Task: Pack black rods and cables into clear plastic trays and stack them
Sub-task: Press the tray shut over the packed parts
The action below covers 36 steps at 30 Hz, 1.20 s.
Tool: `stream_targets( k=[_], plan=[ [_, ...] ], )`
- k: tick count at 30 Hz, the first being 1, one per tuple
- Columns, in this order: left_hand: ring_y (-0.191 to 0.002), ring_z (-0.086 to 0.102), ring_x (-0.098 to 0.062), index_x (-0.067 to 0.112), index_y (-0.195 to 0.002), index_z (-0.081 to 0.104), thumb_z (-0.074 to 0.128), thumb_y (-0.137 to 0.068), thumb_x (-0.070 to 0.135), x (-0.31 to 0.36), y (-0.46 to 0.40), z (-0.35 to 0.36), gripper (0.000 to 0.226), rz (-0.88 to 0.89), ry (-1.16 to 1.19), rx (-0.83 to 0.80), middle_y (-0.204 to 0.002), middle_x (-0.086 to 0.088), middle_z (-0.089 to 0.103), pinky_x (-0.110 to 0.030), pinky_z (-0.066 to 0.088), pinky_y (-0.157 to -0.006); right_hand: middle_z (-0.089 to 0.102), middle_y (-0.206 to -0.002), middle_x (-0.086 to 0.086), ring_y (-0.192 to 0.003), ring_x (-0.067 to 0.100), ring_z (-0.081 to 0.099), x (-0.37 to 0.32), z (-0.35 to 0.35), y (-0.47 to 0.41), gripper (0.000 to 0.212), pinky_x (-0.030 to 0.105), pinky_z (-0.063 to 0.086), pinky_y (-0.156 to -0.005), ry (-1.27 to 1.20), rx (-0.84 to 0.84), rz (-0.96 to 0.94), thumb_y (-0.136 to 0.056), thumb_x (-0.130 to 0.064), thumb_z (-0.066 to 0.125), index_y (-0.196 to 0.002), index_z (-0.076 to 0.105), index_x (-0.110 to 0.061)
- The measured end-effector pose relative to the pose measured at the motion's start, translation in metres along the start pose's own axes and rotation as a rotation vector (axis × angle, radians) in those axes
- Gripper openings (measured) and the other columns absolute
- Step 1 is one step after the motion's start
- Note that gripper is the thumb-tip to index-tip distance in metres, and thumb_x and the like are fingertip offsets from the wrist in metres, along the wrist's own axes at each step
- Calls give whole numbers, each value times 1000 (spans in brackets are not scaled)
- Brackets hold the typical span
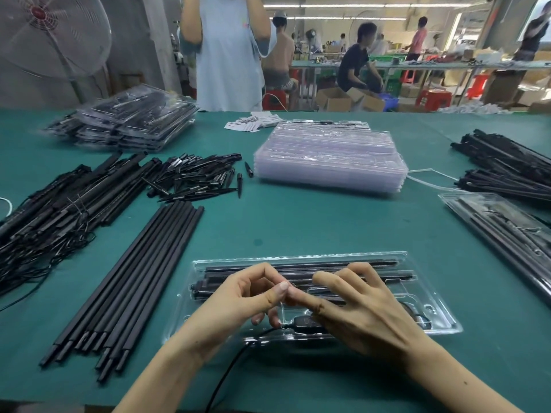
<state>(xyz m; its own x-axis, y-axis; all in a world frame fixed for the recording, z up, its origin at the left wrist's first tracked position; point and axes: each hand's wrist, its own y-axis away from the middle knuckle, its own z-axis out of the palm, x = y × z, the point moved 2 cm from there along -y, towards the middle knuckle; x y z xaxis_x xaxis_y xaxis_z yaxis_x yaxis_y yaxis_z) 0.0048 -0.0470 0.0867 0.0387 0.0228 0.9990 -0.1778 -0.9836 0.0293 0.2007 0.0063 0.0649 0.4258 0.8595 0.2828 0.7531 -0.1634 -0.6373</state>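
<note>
Two hands work over one clear tray [441, 315]: left hand [238, 296] pinching, grasp unclear; right hand [357, 308] spread, fingers relaxed; one cable [235, 359] trails out; one empty-tray stack [328, 156] beyond.

Desk [292, 225] is teal green; rods [131, 281] and cable [226, 374] are black. Trays [329, 155] are clear with a faint lilac tint, labels [253, 122] white with black barcode stripes. Background stools [433, 98] are red.

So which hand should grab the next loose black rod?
Probably the left hand. The loose black rods lie on the table on its side, near it, while the right hand rests over the clear tray by the cable plug.
</note>
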Motion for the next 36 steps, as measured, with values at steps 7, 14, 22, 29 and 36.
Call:
stream_targets(
  k=[7,14,22,29,36],
  plan=[
    [-56,55,-13,12,-89,62,74,-79,44,0,1,4,35,-7,-64,56,-85,1,70,-15,39,-51,53,-111,1,-81,16,50,-1,0,2,41,32,40,-82,-50,-59,48,-97,-34,48,-138,45,-29],
    [-48,43,-5,28,-71,52,47,-62,82,-6,56,-4,55,26,-849,475,-53,13,53,-15,35,-51,59,-104,-6,-94,12,52,5,0,1,41,32,41,-85,-350,-322,373,-96,-45,38,-119,66,-26],
    [-59,39,3,35,-52,50,36,-76,79,-18,110,-18,52,63,-1200,349,-51,23,41,-9,38,-55,51,-120,-13,-112,4,44,6,-1,4,82,27,35,-97,-372,-444,315,-70,-84,48,-134,49,-34],
    [-44,46,-6,32,-81,40,55,-86,38,-29,101,-25,17,-162,-679,384,-51,5,58,-21,39,-55,56,-112,-5,-96,14,53,4,0,4,53,31,49,-77,-228,-434,208,-83,-71,46,-124,53,-38],
    [-40,45,-19,-4,-92,36,64,-78,-5,-19,113,-75,31,-296,-118,427,-50,-12,40,-19,39,-41,59,-109,-1,-94,18,57,13,-7,12,44,33,51,-73,-167,-426,222,-87,-63,43,-119,61,-37]
  ],
)
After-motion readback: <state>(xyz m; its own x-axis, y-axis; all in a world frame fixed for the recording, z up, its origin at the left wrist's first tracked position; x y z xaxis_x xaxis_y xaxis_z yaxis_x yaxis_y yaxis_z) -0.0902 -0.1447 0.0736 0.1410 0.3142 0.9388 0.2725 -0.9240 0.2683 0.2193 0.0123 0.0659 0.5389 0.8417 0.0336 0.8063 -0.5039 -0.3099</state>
